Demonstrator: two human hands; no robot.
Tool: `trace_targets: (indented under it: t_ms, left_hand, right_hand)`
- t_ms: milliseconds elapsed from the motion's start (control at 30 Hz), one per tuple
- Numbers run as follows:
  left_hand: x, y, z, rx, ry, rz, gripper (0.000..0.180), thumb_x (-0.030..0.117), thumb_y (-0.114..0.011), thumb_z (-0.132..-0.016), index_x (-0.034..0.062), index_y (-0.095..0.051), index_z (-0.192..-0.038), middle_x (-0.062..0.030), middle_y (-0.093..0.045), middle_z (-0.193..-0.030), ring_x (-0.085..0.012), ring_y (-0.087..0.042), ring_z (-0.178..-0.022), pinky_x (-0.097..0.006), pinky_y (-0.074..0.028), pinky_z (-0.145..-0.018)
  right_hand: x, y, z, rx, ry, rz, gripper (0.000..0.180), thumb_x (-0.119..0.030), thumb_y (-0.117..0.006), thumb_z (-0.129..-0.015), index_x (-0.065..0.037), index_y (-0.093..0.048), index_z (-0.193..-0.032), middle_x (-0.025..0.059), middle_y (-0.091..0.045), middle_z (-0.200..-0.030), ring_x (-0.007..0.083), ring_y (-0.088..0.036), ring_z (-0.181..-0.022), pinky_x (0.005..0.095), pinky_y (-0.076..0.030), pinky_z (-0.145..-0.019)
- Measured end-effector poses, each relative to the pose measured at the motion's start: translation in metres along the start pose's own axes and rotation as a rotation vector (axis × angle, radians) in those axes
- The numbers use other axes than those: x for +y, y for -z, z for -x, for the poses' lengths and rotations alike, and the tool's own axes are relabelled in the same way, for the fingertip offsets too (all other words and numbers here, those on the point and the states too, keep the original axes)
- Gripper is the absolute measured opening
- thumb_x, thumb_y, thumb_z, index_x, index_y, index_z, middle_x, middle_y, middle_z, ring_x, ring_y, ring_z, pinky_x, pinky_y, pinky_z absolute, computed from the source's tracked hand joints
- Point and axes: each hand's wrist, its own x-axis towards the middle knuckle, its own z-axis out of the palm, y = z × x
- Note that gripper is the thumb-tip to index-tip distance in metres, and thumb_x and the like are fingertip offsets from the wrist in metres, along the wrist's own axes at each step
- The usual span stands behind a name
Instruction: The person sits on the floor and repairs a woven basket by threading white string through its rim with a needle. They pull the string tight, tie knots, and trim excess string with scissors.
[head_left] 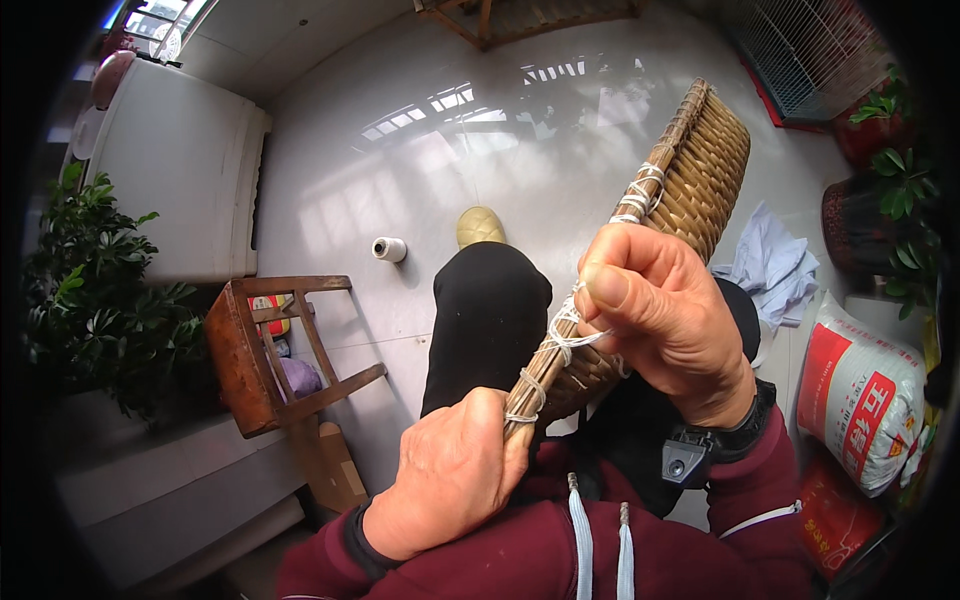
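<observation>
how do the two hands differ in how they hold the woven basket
The left hand is closed in a fist around the near end of the basket rim, low by the lap. The right hand sits higher, thumb pressed on the white string wrapped around the rim. Both grip the same rim.

My left hand (455, 480) grips the near end of the woven basket's rim (640, 210), thumb pressed on the bound canes. My right hand (665, 320) pinches the white string (570, 325) wrapped round that rim (several lashings show further up). A string spool (388, 249) lies on the floor (520, 120) beside a wooden stool (270, 350).
</observation>
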Motion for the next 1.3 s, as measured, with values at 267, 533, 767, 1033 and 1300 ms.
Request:
trace_targets:
  t_ms: [267, 533, 767, 1033, 1300]
  left_hand:
    - [-0.004, 0.005, -0.012, 0.017, -0.111, -0.029, 0.023, 0.012, -0.07, -0.081, -0.0003, -0.054, -0.092, -0.014, -0.06, -0.081, -0.0337, -0.059, -0.07, -0.041, -0.047, -0.067]
    - [-0.005, 0.012, 0.001, -0.096, 0.126, 0.195, 0.034, 0.009, -0.056, -0.092, -0.002, -0.047, -0.123, -0.024, -0.06, -0.102, -0.041, -0.061, -0.091, -0.043, -0.048, -0.079]
    - [-0.006, 0.009, -0.006, -0.016, -0.066, 0.283, 0.055, 0.004, -0.053, -0.093, -0.0031, -0.035, -0.144, -0.0235, -0.054, -0.128, -0.0347, -0.057, -0.115, -0.037, -0.043, -0.098]
    - [-0.001, 0.005, -0.02, -0.01, -0.109, 0.198, 0.056, -0.001, -0.056, -0.089, -0.0045, -0.037, -0.141, -0.0223, -0.055, -0.111, -0.0368, -0.057, -0.101, -0.039, -0.047, -0.088]
    - [-0.004, -0.011, -0.022, 0.169, -0.18, 0.009, 0.053, 0.0, -0.06, -0.085, -0.0006, -0.045, -0.136, -0.0135, -0.057, -0.096, -0.0304, -0.058, -0.085, -0.038, -0.049, -0.072]
  right_hand:
    - [0.012, 0.008, -0.007, -0.03, 0.09, -0.207, 0.027, -0.024, -0.066, -0.094, -0.005, -0.051, -0.081, -0.0028, -0.038, -0.066, 0.0072, -0.033, -0.055, 0.0226, -0.032, -0.052]
    - [0.033, 0.015, -0.006, -0.124, 0.171, -0.27, 0.02, -0.022, -0.063, -0.096, -0.003, -0.058, -0.09, 0.0002, -0.058, -0.078, 0.0064, -0.049, -0.063, 0.0202, -0.043, -0.059]
    - [0.045, 0.025, -0.012, -0.187, 0.239, -0.324, 0.02, -0.021, -0.063, -0.096, -0.002, -0.058, -0.095, 0.0024, -0.06, -0.081, 0.0086, -0.052, -0.066, 0.0215, -0.046, -0.061]
    - [0.048, 0.028, -0.011, -0.219, 0.265, -0.362, 0.02, -0.02, -0.064, -0.095, -0.002, -0.058, -0.095, 0.0038, -0.061, -0.083, 0.0094, -0.054, -0.069, 0.0217, -0.046, -0.063]
    - [0.047, 0.026, -0.01, -0.211, 0.318, -0.34, 0.023, -0.023, -0.064, -0.095, -0.003, -0.055, -0.088, 0.0022, -0.054, -0.079, 0.0093, -0.049, -0.067, 0.0223, -0.042, -0.061]
